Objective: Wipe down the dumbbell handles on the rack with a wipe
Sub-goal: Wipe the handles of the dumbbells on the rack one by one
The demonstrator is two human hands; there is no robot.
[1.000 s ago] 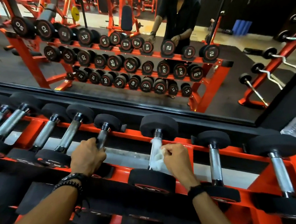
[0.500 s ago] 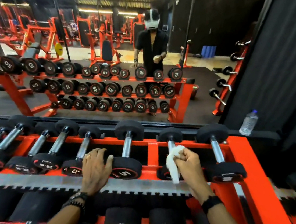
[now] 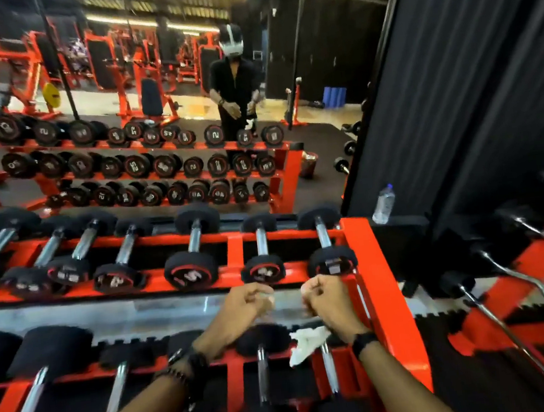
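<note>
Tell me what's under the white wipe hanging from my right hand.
Below the wipe held by the right hand is a lower-tier dumbbell handle. The wipe covers its upper end.

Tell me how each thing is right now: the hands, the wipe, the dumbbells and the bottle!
left hand, curled into a fist, nothing seen in it
right hand, curled, off the dumbbells
wipe, crumpled, hanging from the right hand
dumbbells, lying in the rack, not touched
bottle, upright, cap on
</note>
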